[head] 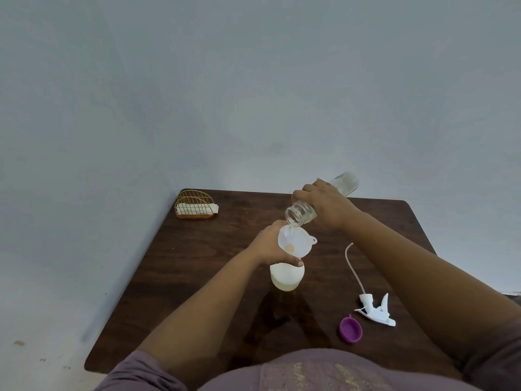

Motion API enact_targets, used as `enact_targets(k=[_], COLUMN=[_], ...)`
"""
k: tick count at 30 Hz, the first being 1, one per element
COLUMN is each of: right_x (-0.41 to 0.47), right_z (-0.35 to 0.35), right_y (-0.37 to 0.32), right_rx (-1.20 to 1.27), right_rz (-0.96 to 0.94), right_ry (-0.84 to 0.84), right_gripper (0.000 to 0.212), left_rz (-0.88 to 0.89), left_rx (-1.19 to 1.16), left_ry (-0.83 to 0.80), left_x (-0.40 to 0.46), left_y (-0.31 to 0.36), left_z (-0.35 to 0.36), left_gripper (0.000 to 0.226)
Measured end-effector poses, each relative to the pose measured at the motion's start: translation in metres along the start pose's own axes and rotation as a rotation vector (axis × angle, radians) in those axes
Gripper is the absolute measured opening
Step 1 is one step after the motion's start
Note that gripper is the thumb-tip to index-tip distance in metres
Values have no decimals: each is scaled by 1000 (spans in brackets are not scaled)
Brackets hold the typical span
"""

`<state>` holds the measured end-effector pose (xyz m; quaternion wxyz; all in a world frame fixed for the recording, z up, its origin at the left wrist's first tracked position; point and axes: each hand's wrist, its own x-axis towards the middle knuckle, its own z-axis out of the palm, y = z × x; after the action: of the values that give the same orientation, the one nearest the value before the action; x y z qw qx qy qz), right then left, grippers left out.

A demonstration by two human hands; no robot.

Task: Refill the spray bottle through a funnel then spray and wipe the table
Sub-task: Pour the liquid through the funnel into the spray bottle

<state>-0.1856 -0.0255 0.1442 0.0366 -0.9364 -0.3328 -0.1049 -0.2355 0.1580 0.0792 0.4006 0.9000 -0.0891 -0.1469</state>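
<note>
Pouring: I see liquid running from the mouth of a clear bottle [315, 204] into a white funnel [294, 242].
Right hand [327, 204]: its fingers are curled round the clear bottle's middle, tilting it mouth-down toward the funnel; the bottle's base points up and away to the far right.
Left hand [270, 245]: it grips the funnel and the neck under it, thumb across the front.
Spray bottle [287, 276]: it is white and translucent, upright on the desk [197, 263] near its middle, directly under the funnel, with pale liquid low inside.
Spray head [376, 309]: it lies on its side to the right, well apart from the bottle, its thin tube [352, 266] trailing toward the far edge.
Purple cap [350, 329]: it sits open side up, just beside the spray head, near me.
Napkin holder [194, 206]: this gold wire holder stands at the far left corner and holds white paper.
Obstruction: my right forearm crosses above the desk's right side, beside the spray head.
Wall [253, 80]: it is plain grey, behind the desk.
</note>
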Motion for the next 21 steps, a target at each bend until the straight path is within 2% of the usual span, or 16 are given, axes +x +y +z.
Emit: enact_targets(k=[21], right_x=[2], right_z=[10], right_y=[6], right_rx=[-4], right_rz=[-4], right_ry=[16], right_gripper=[39], left_rz=[-13], left_rx=[-12], left_ry=[3], left_x=[-1], left_y=[-2], left_z=[-2], left_gripper=[97])
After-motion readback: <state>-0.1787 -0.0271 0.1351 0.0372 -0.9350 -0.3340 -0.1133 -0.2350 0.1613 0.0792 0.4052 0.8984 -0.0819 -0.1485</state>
